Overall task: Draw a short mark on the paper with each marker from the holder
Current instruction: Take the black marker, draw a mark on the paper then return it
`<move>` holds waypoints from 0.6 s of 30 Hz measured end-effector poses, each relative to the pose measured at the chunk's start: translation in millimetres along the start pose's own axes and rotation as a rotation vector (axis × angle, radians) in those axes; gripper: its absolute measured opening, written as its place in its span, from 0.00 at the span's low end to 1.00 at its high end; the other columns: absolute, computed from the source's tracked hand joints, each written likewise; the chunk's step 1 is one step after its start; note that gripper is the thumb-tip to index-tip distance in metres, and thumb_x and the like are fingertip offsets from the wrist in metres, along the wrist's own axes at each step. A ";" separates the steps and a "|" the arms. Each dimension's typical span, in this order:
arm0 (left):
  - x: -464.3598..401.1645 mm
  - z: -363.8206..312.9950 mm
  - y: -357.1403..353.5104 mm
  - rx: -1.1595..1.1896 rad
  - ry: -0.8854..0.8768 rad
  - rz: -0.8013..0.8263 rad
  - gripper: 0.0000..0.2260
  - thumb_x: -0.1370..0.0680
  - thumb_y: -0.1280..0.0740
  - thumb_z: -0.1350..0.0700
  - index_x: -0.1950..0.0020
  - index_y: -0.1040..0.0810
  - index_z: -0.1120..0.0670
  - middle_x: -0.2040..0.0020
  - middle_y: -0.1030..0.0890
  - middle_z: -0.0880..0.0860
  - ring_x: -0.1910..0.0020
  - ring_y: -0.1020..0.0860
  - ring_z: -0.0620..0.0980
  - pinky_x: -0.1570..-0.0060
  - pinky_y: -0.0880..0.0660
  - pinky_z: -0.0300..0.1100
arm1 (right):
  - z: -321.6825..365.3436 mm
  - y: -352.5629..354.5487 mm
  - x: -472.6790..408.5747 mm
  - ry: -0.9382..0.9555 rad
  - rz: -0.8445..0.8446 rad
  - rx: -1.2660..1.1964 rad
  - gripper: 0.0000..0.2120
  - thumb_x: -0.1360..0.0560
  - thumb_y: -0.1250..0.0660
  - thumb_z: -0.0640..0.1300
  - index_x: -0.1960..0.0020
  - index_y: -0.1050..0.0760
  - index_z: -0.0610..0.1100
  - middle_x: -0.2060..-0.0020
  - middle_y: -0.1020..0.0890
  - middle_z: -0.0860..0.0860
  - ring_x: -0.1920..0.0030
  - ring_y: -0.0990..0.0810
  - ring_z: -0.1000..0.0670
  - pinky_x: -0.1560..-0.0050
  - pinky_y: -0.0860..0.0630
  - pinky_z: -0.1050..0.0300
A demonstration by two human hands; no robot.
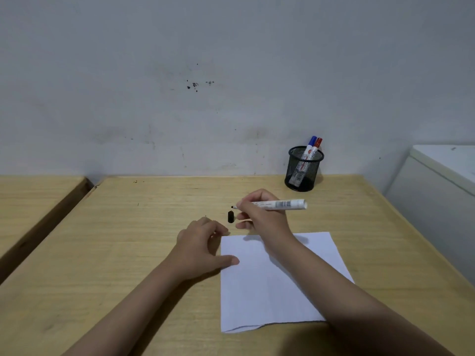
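My right hand (pixel 259 214) grips an uncapped white marker with a black tip (pixel 280 204), held nearly level above the desk beyond the paper. Its black cap (pixel 230 217) lies on the desk just left of that hand. A blank white sheet of paper (pixel 270 283) lies in front of me. My left hand (pixel 203 245) rests palm down on the desk, fingers apart, thumb touching the paper's left edge. A black mesh holder (pixel 303 170) at the back right holds a blue-capped marker (pixel 310 147) and a red-capped marker (pixel 316 147).
The wooden desk (pixel 128 240) meets a grey stained wall at the back. A second wooden desk (pixel 33 201) stands to the left across a narrow gap. A white cabinet (pixel 437 191) stands at the right edge.
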State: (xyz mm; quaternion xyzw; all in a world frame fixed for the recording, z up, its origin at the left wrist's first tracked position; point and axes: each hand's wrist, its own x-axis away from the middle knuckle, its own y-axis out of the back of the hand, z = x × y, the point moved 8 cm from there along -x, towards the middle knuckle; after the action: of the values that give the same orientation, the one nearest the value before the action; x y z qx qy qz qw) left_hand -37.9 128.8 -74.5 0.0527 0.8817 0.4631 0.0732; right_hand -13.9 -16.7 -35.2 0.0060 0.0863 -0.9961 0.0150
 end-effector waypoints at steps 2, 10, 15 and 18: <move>1.0 -0.3 2.1 -0.007 -0.024 -0.029 0.26 0.42 0.28 0.33 0.49 0.27 0.42 0.51 0.27 0.40 0.50 0.29 0.42 0.46 0.31 0.47 | -16.1 -10.8 -1.0 -0.050 0.014 -0.016 0.08 0.32 0.29 0.33 0.62 0.27 0.41 0.69 0.21 0.47 0.70 0.21 0.53 0.64 0.19 0.54; 4.4 8.2 7.6 0.079 -0.042 -0.064 0.26 0.46 0.30 0.31 0.54 0.28 0.40 0.52 0.26 0.40 0.49 0.30 0.38 0.47 0.37 0.44 | -41.0 -0.7 3.7 -0.003 -0.066 0.098 0.13 0.29 0.28 0.40 0.67 0.30 0.40 0.73 0.19 0.42 0.75 0.20 0.50 0.71 0.21 0.55; 3.0 11.0 6.6 0.034 -0.038 -0.039 0.27 0.45 0.32 0.30 0.51 0.26 0.40 0.50 0.27 0.39 0.46 0.31 0.39 0.47 0.42 0.44 | -40.7 1.2 2.6 0.031 -0.109 0.162 0.15 0.29 0.29 0.38 0.68 0.34 0.41 0.75 0.22 0.43 0.75 0.19 0.50 0.74 0.24 0.57; 3.1 11.4 7.9 -0.009 -0.037 -0.045 0.27 0.46 0.33 0.29 0.51 0.25 0.38 0.49 0.28 0.39 0.46 0.32 0.39 0.49 0.45 0.44 | -43.3 0.9 -0.1 0.029 -0.107 0.186 0.16 0.29 0.30 0.36 0.70 0.35 0.42 0.75 0.22 0.43 0.75 0.20 0.48 0.73 0.23 0.56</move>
State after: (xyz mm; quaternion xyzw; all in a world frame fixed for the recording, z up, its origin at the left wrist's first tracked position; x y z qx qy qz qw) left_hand -38.8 143.0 -74.6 0.0410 0.8790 0.4643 0.0999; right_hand -13.4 -10.1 -78.0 0.0172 -0.0059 -0.9990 -0.0400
